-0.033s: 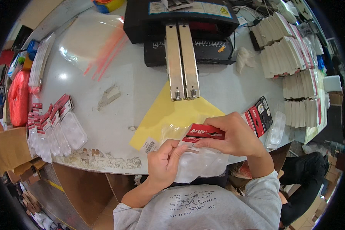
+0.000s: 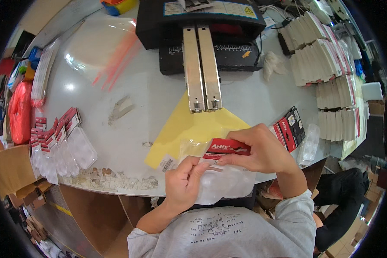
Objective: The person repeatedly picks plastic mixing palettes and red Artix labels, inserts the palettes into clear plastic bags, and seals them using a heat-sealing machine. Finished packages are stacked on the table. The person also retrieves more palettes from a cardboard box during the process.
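Observation:
At the table's front edge I hold a clear plastic tray with round wells (image 2: 221, 187) and a red and white header card (image 2: 222, 146) at its top. My right hand (image 2: 264, 148) pinches the card's right end between thumb and fingers. My left hand (image 2: 182, 180) is closed, thumb against forefinger, on the left side of the package near the card's lower edge. Clear film (image 2: 189, 148) shows left of the card. Beneath lies a yellow sheet (image 2: 176, 129), with a white barcode label (image 2: 167, 163) by my left hand.
A black machine (image 2: 202, 21) with two metal bars (image 2: 202, 71) stands at the back. Carded clear trays (image 2: 81, 146) lie left, near clear bags (image 2: 96, 47). Red and black cards (image 2: 290, 129) and clear trays (image 2: 309, 144) lie right, before stacked cards (image 2: 316, 62). A person's dark-clothed leg (image 2: 344, 193) shows beyond.

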{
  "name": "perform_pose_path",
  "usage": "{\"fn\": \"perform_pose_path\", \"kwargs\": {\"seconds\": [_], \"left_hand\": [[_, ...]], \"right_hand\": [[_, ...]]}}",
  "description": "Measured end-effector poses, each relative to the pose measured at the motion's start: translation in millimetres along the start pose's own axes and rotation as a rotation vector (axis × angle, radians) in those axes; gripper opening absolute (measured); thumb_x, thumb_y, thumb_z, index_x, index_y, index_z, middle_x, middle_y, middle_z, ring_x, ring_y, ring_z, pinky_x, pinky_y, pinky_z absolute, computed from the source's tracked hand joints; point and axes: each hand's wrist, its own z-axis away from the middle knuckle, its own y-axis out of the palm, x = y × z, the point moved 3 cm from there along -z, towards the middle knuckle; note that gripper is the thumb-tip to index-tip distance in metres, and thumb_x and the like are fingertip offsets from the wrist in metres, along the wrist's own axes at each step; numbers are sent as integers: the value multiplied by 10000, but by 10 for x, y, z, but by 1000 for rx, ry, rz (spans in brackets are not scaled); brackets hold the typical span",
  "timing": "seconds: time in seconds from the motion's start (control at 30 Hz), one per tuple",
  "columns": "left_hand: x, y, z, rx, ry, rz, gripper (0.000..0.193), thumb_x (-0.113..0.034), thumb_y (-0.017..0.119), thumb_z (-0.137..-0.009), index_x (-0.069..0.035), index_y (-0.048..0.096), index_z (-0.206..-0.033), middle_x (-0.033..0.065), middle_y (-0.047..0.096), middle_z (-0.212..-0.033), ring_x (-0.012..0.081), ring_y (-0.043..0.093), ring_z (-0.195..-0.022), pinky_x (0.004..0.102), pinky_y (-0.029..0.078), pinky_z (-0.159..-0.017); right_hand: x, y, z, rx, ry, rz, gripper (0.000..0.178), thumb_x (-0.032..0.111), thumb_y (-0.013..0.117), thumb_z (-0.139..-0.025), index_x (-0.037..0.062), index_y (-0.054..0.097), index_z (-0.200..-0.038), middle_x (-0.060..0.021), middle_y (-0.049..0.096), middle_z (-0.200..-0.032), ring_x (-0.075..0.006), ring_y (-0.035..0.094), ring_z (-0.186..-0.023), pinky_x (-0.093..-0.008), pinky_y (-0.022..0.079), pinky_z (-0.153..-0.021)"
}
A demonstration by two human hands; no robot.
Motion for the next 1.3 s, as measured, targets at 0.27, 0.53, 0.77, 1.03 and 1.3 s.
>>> {"fn": "perform_pose_path", "kwargs": {"seconds": [0.27, 0.53, 0.77, 1.03, 1.3], "left_hand": [[127, -147, -102, -291, 46, 100, 208, -152, 540, -944, 39, 622, -934, 26, 640, -751, 72, 519, -692, 214, 428, -644], [151, -175, -65, -289, 11, 60, 226, -156, 513, -955, 44, 616, -943, 41, 642, -779, 77, 520, -714, 218, 430, -672], [178, -114, -314, -266, 6, -126, 285, -201, 447, -980, 8, 483, -790, 67, 468, -621, 110, 398, -607, 260, 389, -582], [407, -26, -867, -347, 76, -1, 336, -239, 412, -998, 3, 425, -766, 77, 434, -626, 135, 372, -603, 286, 382, -577], [330, -35, -770, -327, 79, -82, 330, -250, 400, -1002, -1, 430, -787, 78, 461, -654, 142, 388, -619, 284, 379, -588]], "right_hand": [[-353, 162, 226, 36, 477, -586, 228, 189, 723, -803, -21, 689, -885, -51, 664, -730, -86, 608, -630, -234, 480, -555], [-339, 336, 370, -40, 512, -756, 173, 131, 633, -866, -37, 673, -876, -57, 659, -731, -89, 609, -615, -218, 491, -541], [-507, 421, 139, -128, 651, -884, 200, 148, 626, -852, -44, 648, -800, -55, 633, -681, -86, 586, -575, -226, 477, -508], [-757, 428, -229, -358, 555, -954, 155, 121, 625, -845, -31, 642, -821, -59, 614, -691, -111, 568, -546, -229, 464, -505], [-678, 382, -167, -375, 525, -856, 166, 122, 637, -842, -43, 646, -830, -70, 626, -700, -106, 574, -549, -225, 472, -521]]}}
